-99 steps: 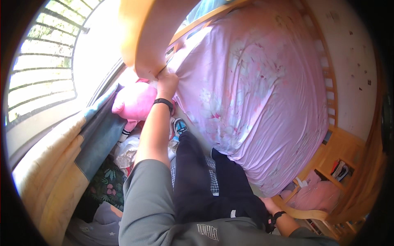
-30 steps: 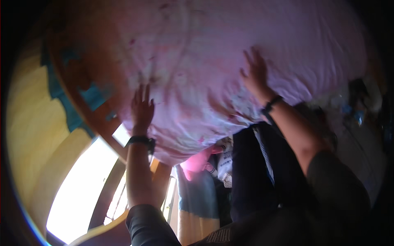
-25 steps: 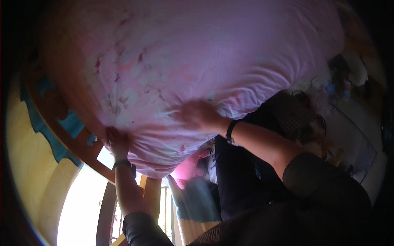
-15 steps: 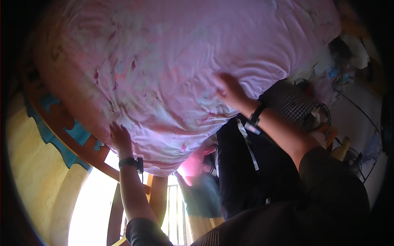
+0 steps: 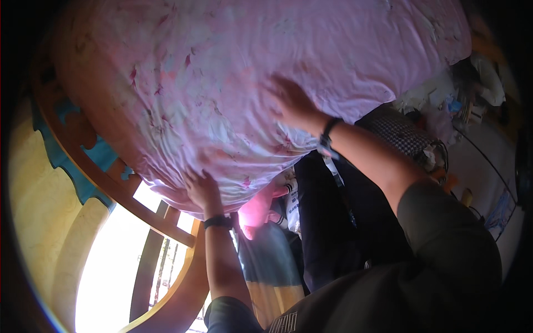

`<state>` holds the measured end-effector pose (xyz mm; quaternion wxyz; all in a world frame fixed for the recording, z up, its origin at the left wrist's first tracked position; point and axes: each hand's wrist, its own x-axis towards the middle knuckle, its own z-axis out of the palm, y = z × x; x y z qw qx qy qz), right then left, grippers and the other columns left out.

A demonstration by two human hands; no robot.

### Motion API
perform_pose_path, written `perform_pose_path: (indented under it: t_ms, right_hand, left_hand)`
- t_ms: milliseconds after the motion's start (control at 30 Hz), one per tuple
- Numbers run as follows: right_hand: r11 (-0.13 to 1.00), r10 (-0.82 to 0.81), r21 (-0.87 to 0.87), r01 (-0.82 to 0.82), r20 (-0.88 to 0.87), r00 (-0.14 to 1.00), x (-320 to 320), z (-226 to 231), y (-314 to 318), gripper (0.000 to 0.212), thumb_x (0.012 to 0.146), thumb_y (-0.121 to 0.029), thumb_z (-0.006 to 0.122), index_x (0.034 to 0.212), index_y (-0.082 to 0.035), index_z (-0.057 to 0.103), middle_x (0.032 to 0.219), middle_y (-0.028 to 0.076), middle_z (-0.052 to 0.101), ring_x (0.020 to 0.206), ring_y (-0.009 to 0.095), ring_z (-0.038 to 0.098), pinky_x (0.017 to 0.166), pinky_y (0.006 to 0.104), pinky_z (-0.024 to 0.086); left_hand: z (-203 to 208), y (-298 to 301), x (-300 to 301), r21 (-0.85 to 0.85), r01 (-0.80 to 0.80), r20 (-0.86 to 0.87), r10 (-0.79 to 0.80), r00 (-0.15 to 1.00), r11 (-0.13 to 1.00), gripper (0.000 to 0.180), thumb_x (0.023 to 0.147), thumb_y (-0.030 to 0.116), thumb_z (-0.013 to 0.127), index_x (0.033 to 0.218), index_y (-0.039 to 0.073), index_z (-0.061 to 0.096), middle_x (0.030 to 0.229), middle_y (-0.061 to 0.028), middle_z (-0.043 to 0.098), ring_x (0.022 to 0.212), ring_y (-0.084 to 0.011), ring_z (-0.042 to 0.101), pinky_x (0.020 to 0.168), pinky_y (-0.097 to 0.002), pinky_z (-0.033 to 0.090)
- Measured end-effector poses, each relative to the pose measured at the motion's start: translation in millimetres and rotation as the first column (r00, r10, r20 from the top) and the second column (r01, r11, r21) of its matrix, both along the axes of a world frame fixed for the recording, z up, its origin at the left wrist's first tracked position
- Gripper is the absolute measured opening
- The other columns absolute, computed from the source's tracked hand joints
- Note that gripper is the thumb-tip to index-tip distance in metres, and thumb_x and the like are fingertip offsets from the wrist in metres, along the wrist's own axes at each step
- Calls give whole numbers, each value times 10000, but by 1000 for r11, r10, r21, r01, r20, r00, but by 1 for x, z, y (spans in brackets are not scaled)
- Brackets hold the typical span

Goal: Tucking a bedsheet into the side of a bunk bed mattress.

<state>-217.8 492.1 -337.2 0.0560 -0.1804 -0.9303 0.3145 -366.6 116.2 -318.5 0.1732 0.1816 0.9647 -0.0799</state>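
A pink sheet with a floral print (image 5: 233, 72) covers a bed, creased toward its near edge. On that near edge, left of centre, my left hand (image 5: 203, 191) rests with its fingers spread over the cloth. Farther in and to the right, my right hand (image 5: 294, 105) lies palm down over the sheet, fingers apart and slightly smeared by motion. Neither hand grips anything. Each wrist wears a dark band.
A wooden bed rail with blue cut-out trim (image 5: 105, 183) curves along the left. Below the near edge hangs a pink plush-like thing (image 5: 258, 211). At right are a houndstooth-patterned cloth item (image 5: 397, 130), assorted clutter (image 5: 449, 108) and a dark cable (image 5: 488, 161).
My left hand has shifted right along the sheet's near edge. My right hand has slid left and slightly farther in. The near left part of the sheet is drawn in.
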Motion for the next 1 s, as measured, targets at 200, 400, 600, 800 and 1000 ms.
perform_pose_path:
  t_ms: [200,400,600,800,1000]
  right_hand:
    - [872,461,46,-487,254,850,11,-14,-46,752,907,-510,613,1548,-153,443,1626,131,368,1518,289,306,1248,525,201]
    - [742,667,-253,-621,181,722,100,3,-116,653,923,-374,596,1497,-79,496,1645,127,362,1543,249,289,1272,426,187]
    - [625,132,-703,338,523,842,181,-21,-57,354,947,-354,614,1135,-59,673,1024,52,746,959,235,710,831,417,565]
    - [-317,-395,-368,874,889,231,304,-52,51,600,970,-581,528,1314,-90,563,1257,102,645,1083,263,630,965,512,508]
    - [-659,-500,-513,549,845,190,231,-37,61,876,937,-703,541,1574,-137,341,1606,114,377,1488,327,340,1210,607,238]
  left_hand:
    - [-6,-27,85,-256,434,176,-399,900,864,807,977,482,559,1589,32,287,1672,-235,232,1528,-401,274,1194,-630,252]
    - [3,-50,110,-177,277,49,-272,961,945,733,985,463,562,1528,11,367,1599,-265,341,1467,-442,348,1152,-581,328]
    - [39,10,178,161,-571,427,465,776,805,387,1029,335,558,1167,-25,593,1168,-196,649,1024,-359,639,893,-453,501]
    - [-16,81,211,-314,-859,892,184,-413,-404,881,984,633,568,1535,12,274,1400,-220,496,1181,-366,558,988,-474,499]
    - [-77,33,162,-332,-826,836,262,-481,-457,832,946,661,585,1440,32,356,1467,-215,447,1249,-365,503,1028,-524,470]
